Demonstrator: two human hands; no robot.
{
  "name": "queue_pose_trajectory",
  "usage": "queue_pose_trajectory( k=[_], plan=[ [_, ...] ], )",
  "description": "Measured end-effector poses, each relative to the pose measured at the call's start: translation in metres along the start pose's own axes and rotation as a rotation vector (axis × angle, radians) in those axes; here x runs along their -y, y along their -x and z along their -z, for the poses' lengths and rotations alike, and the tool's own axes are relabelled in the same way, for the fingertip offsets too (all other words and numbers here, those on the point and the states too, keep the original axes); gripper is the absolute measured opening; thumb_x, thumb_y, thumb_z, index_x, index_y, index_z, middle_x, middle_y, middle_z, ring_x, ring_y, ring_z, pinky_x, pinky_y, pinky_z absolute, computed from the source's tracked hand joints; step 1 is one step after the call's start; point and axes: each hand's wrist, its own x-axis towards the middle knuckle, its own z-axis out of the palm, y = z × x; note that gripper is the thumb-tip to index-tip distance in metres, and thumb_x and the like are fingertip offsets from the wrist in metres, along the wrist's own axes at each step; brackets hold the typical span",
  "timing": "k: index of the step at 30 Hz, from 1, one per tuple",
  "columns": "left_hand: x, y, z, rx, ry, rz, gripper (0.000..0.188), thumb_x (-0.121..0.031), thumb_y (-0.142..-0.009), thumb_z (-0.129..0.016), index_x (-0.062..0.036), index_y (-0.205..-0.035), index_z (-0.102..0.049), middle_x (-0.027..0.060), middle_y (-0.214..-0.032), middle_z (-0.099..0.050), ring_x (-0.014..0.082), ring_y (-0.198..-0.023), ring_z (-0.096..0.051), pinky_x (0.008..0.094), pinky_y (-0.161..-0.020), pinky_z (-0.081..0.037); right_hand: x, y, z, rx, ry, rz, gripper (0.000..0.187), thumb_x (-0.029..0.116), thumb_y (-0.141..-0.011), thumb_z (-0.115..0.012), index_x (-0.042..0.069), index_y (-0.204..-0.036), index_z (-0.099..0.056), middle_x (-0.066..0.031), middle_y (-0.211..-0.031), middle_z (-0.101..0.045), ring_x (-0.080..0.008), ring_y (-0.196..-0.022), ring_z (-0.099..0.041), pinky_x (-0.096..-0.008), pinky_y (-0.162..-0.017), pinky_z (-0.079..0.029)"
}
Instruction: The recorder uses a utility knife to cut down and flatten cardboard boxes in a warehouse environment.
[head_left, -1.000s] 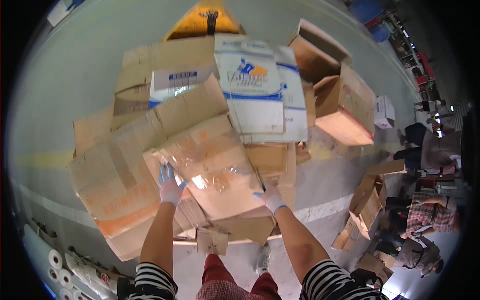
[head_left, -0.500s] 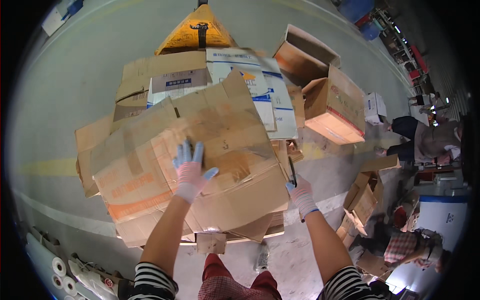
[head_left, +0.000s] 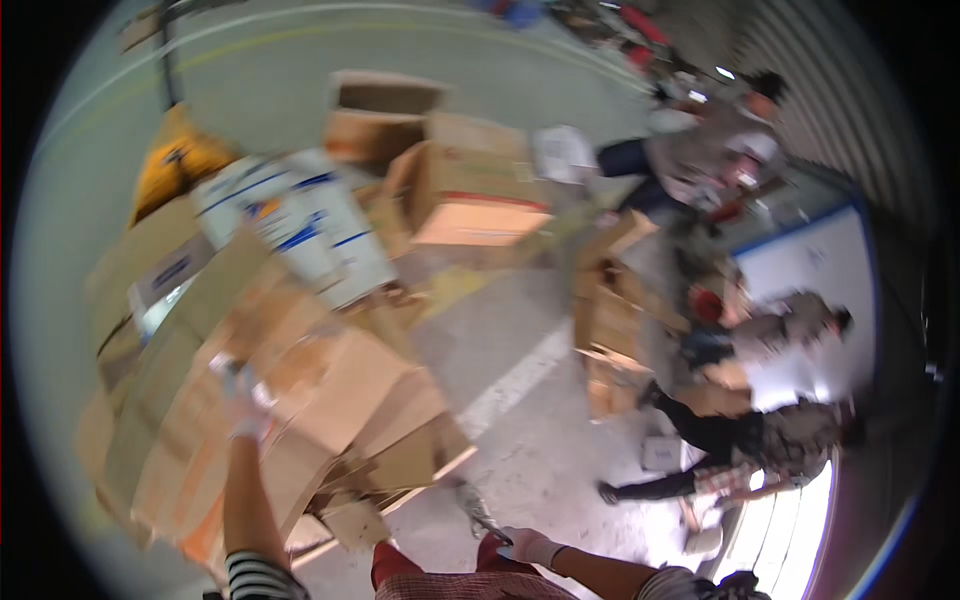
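Note:
A stack of flattened cardboard lies to the left, with a large brown cardboard sheet on top. My left hand, in a pale work glove, rests on that sheet, fingers stretched over it though blurred. Low at the centre, my right hand, also gloved, is closed around a slim dark knife. It is held near my legs, apart from the stack; blur hides the knife's details. White printed cardboard sheets with blue stripes lie on the far side of the stack.
A yellow pallet jack stands beyond the stack. Open cardboard boxes sit at its far right, with more torn boxes further right. Several people work at the right, one bent over, near a white, blue-edged table.
My view has swung to the right, so the stack appears further left. My right hand has come away from the stack's edge toward my legs with the knife; the left stays on the cardboard.

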Motion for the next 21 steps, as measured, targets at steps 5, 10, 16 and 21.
queue_pose_trajectory(
  k=[5,10,16,21],
  plan=[
    [-0.021,0.056,0.045,0.332,0.001,0.113,0.111,-0.028,-0.071,-0.079,-0.0222,-0.155,-0.007,0.0251,-0.156,-0.014,0.0376,-0.141,-0.028,0.0416,-0.110,-0.038,-0.119,0.113,-0.006,0.075,0.114,-0.197,0.036,0.025,-0.081,-0.057,0.007,-0.112,-0.056,-0.0223,-0.098,-0.066,-0.0363,-0.090,-0.066,-0.0451,-0.076,-0.053],
    [0.110,0.207,0.021,0.432,-0.065,-0.116,0.096,-0.040,-0.073,-0.077,-0.0055,-0.149,-0.028,0.0261,-0.146,-0.038,0.0393,-0.134,-0.040,0.0402,-0.109,-0.038,-0.127,0.161,0.008,0.126,-0.194,-0.093,0.035,0.021,-0.082,-0.056,0.009,-0.115,-0.054,-0.0153,-0.084,-0.065,-0.0257,-0.065,-0.066,-0.0400,-0.056,-0.055],
    [-0.019,0.419,0.026,0.700,0.043,-0.034,0.055,-0.046,-0.093,-0.050,0.0015,-0.119,-0.062,0.0227,-0.112,-0.064,0.0299,-0.101,-0.064,0.0357,-0.084,-0.051,-0.215,0.215,-0.044,0.341,-0.182,-0.140,0.047,0.017,-0.084,-0.055,0.012,-0.130,-0.050,-0.0135,-0.099,-0.066,-0.0293,-0.077,-0.067,-0.0420,-0.061,-0.056],
    [-0.170,0.436,0.054,0.737,0.137,-0.168,0.052,-0.042,-0.091,-0.054,0.0013,-0.120,-0.061,0.0200,-0.110,-0.065,0.0274,-0.100,-0.064,0.0347,-0.084,-0.051,-0.291,0.273,-0.082,0.117,-0.220,-0.073,0.047,0.017,-0.084,-0.055,0.009,-0.130,-0.051,-0.0144,-0.094,-0.066,-0.0284,-0.073,-0.067,-0.0412,-0.059,-0.055]
  ],
)
